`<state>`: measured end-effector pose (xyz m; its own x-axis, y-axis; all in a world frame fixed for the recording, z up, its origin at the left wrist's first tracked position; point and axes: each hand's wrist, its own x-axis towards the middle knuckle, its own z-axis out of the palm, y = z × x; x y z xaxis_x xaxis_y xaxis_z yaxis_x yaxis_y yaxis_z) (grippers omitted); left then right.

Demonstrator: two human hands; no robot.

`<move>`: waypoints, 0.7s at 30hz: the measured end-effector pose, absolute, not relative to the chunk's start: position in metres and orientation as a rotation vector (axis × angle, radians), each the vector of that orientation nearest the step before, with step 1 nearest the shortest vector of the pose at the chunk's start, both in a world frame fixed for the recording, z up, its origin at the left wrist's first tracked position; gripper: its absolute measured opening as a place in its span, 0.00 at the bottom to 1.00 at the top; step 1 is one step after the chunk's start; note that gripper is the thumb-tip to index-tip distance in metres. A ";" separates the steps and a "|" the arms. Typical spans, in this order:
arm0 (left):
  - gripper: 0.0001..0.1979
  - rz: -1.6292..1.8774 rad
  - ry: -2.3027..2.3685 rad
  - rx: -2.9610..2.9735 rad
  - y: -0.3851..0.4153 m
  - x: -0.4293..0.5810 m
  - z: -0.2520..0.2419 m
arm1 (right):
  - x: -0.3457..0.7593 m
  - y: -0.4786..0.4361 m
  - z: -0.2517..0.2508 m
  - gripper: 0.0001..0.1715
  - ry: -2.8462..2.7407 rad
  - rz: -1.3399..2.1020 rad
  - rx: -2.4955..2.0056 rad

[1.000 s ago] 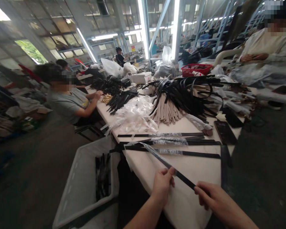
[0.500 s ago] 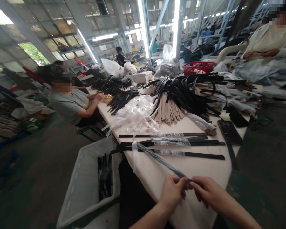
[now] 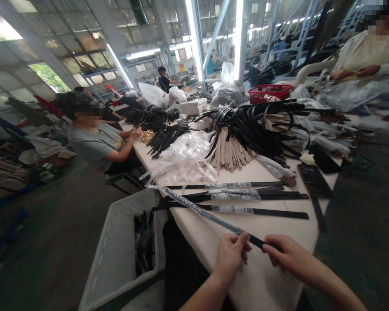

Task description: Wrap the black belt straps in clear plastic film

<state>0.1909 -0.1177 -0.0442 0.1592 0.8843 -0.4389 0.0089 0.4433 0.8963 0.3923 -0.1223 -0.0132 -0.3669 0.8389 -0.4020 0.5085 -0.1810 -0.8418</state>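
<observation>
A black strap (image 3: 256,242) runs slantwise over the near table edge, its far part inside a clear plastic sleeve (image 3: 201,211). My left hand (image 3: 230,255) is closed on the strap at the sleeve's near end, thumb on top. With thumb and fingers my right hand (image 3: 283,252) pinches the strap's bare near end. A short black stretch shows between the two hands. Beyond them lie several black straps (image 3: 278,213) with clear film around their middles. Farther back rests a heap of clear plastic sleeves (image 3: 188,157).
At the left stands a white bin (image 3: 106,242) holding black strips. Black and beige straps (image 3: 233,151) are piled mid-table. A phone (image 3: 315,180) lies at the right edge, a red basket (image 3: 269,93) at the back. One co-worker (image 3: 97,142) sits at left; another stands at right.
My hands have moved apart, baring a black stretch of strap between them. The sleeve now lies farther along the strap, its loose far end shifted left and flattened.
</observation>
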 end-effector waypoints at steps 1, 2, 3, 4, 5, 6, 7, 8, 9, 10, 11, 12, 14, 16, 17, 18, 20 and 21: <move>0.33 0.787 1.282 0.914 -0.115 0.190 -0.044 | 0.396 -0.122 -0.013 0.21 -1.801 1.572 -1.578; 0.33 0.786 1.294 0.913 -0.113 0.190 -0.043 | 0.398 -0.121 -0.014 0.21 -1.823 1.559 -1.587; 0.33 0.770 1.285 0.918 -0.112 0.192 -0.043 | 0.398 -0.119 -0.014 0.21 -1.843 1.530 -1.575; 0.33 0.743 1.258 0.928 -0.113 0.194 -0.042 | 0.397 -0.118 -0.015 0.22 -1.850 1.509 -1.547; 0.33 0.705 1.223 0.947 -0.114 0.196 -0.040 | 0.394 -0.117 -0.017 0.22 -1.835 1.511 -1.514; 0.33 0.656 1.194 0.981 -0.116 0.198 -0.037 | 0.391 -0.115 -0.020 0.23 -1.798 1.541 -1.487; 0.33 0.609 1.184 1.048 -0.118 0.197 -0.033 | 0.388 -0.114 -0.023 0.24 -1.748 1.592 -1.472; 0.32 0.577 1.192 1.159 -0.120 0.195 -0.027 | 0.388 -0.113 -0.025 0.25 -1.698 1.644 -1.477; 0.30 0.568 1.214 1.314 -0.120 0.189 -0.020 | 0.390 -0.113 -0.028 0.25 -1.661 1.689 -1.500; 0.26 0.586 1.240 1.507 -0.119 0.181 -0.012 | 0.395 -0.112 -0.029 0.25 -1.642 1.719 -1.532; 0.21 0.625 1.262 1.721 -0.115 0.171 -0.004 | 0.401 -0.112 -0.029 0.25 -1.639 1.736 -1.563; 0.17 0.665 1.270 1.937 -0.107 0.161 0.004 | 0.408 -0.112 -0.027 0.24 -1.647 1.749 -1.580; 0.21 0.624 1.238 2.304 -0.085 0.146 0.013 | 0.421 -0.111 -0.019 0.21 -1.686 1.759 -1.554; 0.19 0.398 1.170 2.563 -0.060 0.143 0.011 | 0.425 -0.107 -0.009 0.18 -1.728 1.734 -1.510; 0.14 0.255 1.129 2.649 -0.049 0.148 0.007 | 0.424 -0.104 -0.005 0.17 -1.749 1.716 -1.501; 0.08 0.118 1.091 2.706 -0.041 0.155 0.002 | 0.420 -0.100 -0.003 0.17 -1.767 1.695 -1.503; 0.05 -0.086 1.043 2.751 -0.034 0.175 -0.012 | 0.408 -0.093 -0.002 0.16 -1.787 1.655 -1.527; 0.07 -0.132 1.031 2.750 -0.035 0.185 -0.018 | 0.402 -0.090 -0.004 0.15 -1.793 1.630 -1.537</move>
